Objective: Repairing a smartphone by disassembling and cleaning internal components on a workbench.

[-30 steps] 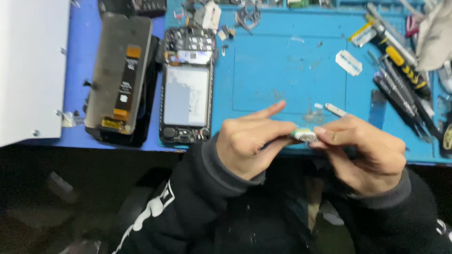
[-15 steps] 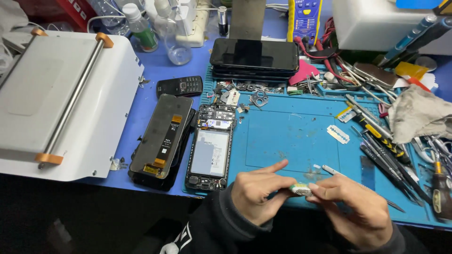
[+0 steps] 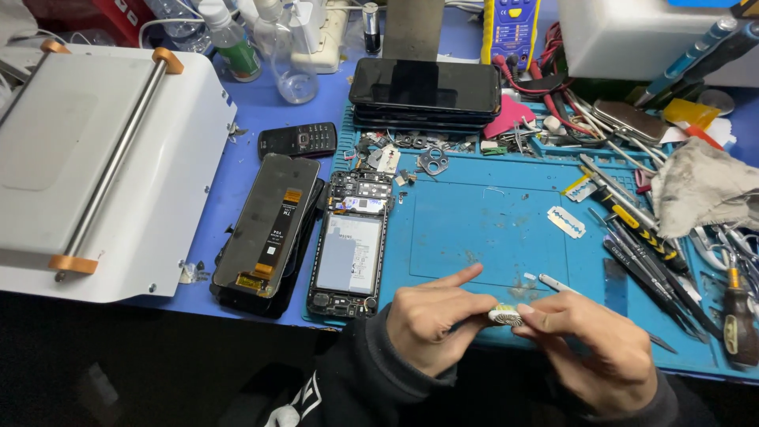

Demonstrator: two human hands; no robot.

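Both hands pinch a small white roll (image 3: 505, 315), possibly tape, just below the blue mat (image 3: 490, 229). The left hand (image 3: 431, 324) and right hand (image 3: 589, 344) grip its ends with their fingertips. An opened phone (image 3: 350, 245) lies at the mat's left edge.

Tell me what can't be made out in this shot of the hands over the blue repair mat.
- Small pale roll, head view: pinched between the left hand and right hand; the fingers cover most of it, so its kind is unclear.
- Loose parts by the opened phone: too small to identify.
- Screwdriver: cut off by the right edge.
- White machine: cut off at left.
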